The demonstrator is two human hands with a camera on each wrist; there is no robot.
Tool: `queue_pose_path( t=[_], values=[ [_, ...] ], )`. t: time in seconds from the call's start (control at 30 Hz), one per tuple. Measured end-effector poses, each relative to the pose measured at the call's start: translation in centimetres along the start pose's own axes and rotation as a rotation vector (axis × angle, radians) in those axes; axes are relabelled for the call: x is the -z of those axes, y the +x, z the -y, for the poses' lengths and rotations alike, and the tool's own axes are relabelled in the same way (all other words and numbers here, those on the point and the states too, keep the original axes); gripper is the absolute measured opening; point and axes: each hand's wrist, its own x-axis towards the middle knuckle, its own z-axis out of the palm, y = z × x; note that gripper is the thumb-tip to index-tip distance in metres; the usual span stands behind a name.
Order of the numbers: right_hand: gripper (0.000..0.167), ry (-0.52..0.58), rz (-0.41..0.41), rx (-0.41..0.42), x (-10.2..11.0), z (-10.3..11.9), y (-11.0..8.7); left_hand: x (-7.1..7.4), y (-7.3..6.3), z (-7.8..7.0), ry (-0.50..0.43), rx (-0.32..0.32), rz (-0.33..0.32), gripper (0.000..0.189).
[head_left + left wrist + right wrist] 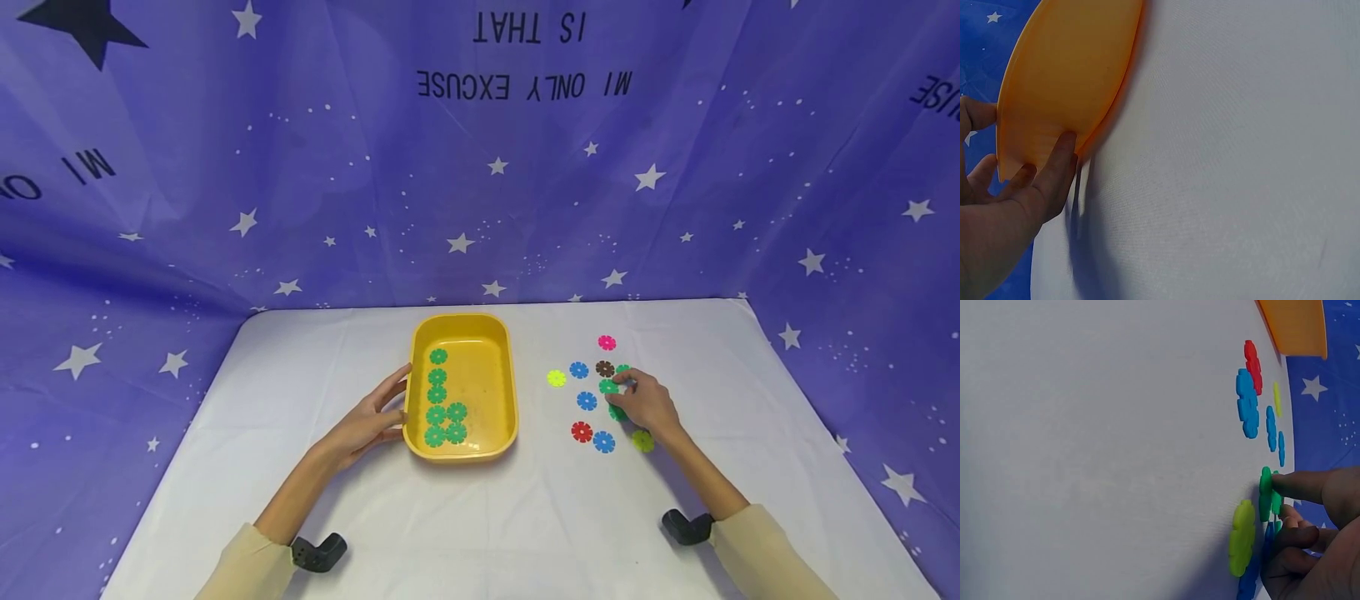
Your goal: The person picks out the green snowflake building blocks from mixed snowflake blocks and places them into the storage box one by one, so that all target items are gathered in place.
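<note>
A yellow tray (498, 442) stands left of centre with several green notched flower-shaped discs (437, 414) lying along its left side. My left hand (367, 425) holds the tray at its left rim. In the left wrist view, fingers (1057, 165) lie against the tray's outer wall. Over the loose pieces on the right, my right hand (648, 404) has thumb and forefinger at either edge of a green disc (608, 387). Other green discs (623, 370) are beside and partly under this hand. The right wrist view shows the thumb (1297, 485) against green plastic.
Between tray and right hand are blue discs (587, 401), a red disc (581, 432) and a yellow disc (556, 378). A brown disc (604, 368) and a pink disc (607, 342) lie farther back. A yellow-green disc (642, 441) sits below the right wrist. Starry purple cloth (465, 200) hangs behind the white table.
</note>
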Motion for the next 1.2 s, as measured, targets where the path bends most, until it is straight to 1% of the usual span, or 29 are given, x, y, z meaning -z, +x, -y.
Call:
queue_pose_path(
  t=[0.1, 0.23, 0.4, 0.5, 0.57, 0.73, 0.83, 0.93, 1.07, 1.2],
  values=[
    [0.037, 0.014, 0.005, -0.015, 0.1, 0.3, 0.1, -0.1, 0.0, -0.1, -0.002, -0.001, 0.003, 0.088],
    [0.028, 0.028, -0.014, -0.007, 0.2, 0.5, 0.1, -0.2, 0.0, -0.2, 0.003, 0.002, 0.001, 0.088],
    [0.018, 0.048, -0.036, 0.045, 0.2, 0.7, 0.0, -0.2, 0.1, -0.3, 0.001, 0.003, -0.006, 0.088],
    [0.017, 0.097, -0.023, 0.079, 0.2, 1.1, -0.1, -0.2, 0.2, -0.2, -0.006, 0.0, -0.006, 0.088],
    [0.019, 0.139, -0.008, 0.105, 0.2, 1.8, -0.2, -0.1, 0.3, -0.2, -0.009, -0.002, -0.004, 0.088],
    [0.026, 0.278, 0.052, 0.173, 0.2, 4.2, -0.9, -0.1, 0.2, -0.1, -0.002, -0.003, -0.004, 0.088],
    [0.027, 0.384, 0.107, 0.21, 0.0, 6.1, -1.2, -0.1, 0.2, -0.1, 0.003, 0.001, -0.007, 0.088],
    [0.027, 0.463, 0.165, 0.226, -0.5, 8.3, -1.5, -0.1, 0.1, -0.1, 0.005, 0.003, -0.008, 0.089],
    [0.028, 0.523, 0.246, 0.229, -1.5, 11.0, -1.8, -0.2, 0.1, -0.1, 0.0, 0.003, -0.012, 0.089],
    [0.029, 0.544, 0.307, 0.25, -2.8, 13.4, -1.9, -0.1, 0.1, -0.1, 0.002, 0.003, -0.013, 0.088]
  ],
)
